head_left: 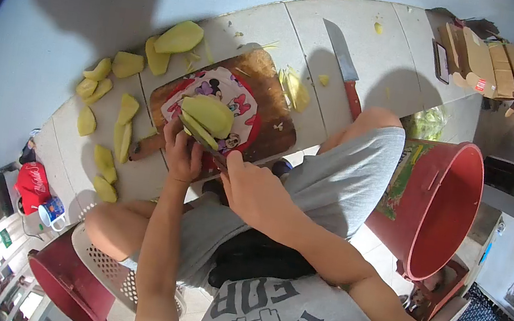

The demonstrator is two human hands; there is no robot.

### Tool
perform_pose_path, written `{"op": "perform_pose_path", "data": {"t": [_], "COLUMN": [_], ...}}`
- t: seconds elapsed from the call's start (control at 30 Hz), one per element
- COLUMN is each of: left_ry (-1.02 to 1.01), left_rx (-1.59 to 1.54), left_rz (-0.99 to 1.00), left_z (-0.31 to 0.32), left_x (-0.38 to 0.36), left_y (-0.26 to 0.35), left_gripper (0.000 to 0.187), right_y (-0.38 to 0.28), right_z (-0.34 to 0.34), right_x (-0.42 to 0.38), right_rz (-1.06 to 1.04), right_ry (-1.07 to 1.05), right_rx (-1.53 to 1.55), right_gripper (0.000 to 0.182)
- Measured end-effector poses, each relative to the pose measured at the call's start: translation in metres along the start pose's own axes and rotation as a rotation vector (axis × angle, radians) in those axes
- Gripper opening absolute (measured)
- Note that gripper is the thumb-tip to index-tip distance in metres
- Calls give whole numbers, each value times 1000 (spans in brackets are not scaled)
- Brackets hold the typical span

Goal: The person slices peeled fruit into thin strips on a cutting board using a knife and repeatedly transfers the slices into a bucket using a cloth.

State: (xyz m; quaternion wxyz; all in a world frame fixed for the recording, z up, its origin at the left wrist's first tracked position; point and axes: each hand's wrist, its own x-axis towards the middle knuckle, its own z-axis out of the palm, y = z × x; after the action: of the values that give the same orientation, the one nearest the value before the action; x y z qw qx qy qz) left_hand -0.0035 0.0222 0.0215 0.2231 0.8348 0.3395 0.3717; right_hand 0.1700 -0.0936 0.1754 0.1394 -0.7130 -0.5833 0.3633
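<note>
A peeled, yellow-green mango (211, 113) rests on a round cloth (245, 103) with a cartoon-mouse print and red edge. The cloth lies on a wooden cutting board (274, 130). My right hand (249, 189) grips a knife (206, 145), its blade against the mango's near side, where a slice (197, 131) is parting from it. At the mango's left end my left hand (183, 153) has its fingers curled against the fruit beside the blade; its fingertips are partly hidden. The board's handle (149, 145) points left.
Cut mango pieces (123, 128) lie scattered at left, and a large one (180, 38) behind. Another knife (343, 61) with a red handle lies at right, near a phone (441, 61) and cardboard boxes (478, 57). A red bucket (453, 214) stands right, another (66, 278) lower left.
</note>
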Motion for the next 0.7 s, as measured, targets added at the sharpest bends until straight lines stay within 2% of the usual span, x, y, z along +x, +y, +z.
{"op": "perform_pose_path", "data": {"t": [0.1,0.17,0.3,0.7], "left_ry": [17,-9,6,20], "left_rx": [-15,-51,-34,-20], "left_rz": [-11,-90,-24,-66], "left_z": [0,0,-2,2], "left_x": [-2,-5,-10,-1], "left_y": [2,2,2,3], "left_gripper": [34,35,36,36], "right_y": [10,21,28,4], "right_z": [20,47,49,1], "right_x": [11,27,38,-6], "right_rz": [-31,-9,-38,-52], "right_ry": [55,53,101,59], "right_rx": [22,16,4,80], "right_gripper": [26,25,26,24]}}
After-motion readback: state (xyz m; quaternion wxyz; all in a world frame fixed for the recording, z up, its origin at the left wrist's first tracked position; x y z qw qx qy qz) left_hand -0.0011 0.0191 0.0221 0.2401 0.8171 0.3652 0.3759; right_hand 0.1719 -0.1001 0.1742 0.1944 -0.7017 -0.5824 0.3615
